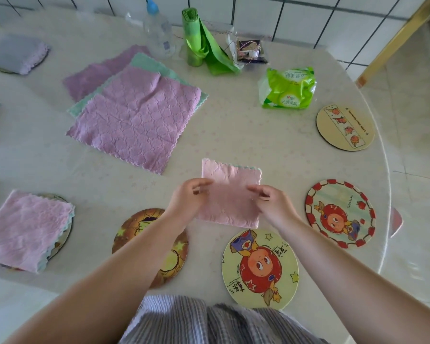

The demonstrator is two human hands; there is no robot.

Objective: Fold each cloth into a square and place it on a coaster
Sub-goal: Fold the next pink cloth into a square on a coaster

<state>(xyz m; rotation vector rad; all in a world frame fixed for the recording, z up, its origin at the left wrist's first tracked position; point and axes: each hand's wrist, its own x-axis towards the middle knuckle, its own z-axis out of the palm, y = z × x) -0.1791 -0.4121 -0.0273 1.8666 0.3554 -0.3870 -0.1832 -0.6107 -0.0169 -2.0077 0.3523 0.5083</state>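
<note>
I hold a folded pink cloth (230, 194) above the table's near middle. My left hand (186, 198) pinches its left edge and my right hand (273, 203) pinches its right edge. Bare round coasters lie close by: a brown one (134, 227) under my left forearm, a yellow cartoon one (260, 268) below the cloth, a red-rimmed one (340, 213) to the right, and a tan one (345, 127) further back. At the left a folded pink cloth (25, 229) sits on a coaster. A stack of unfolded purple and green cloths (137, 115) lies behind.
At the far left a folded grey-purple cloth (18, 53) rests on another coaster. A plastic bottle (157, 31), a green bag roll (199, 40), a small packet (248, 50) and a green tissue pack (287, 88) stand at the back. The table edge curves along the right.
</note>
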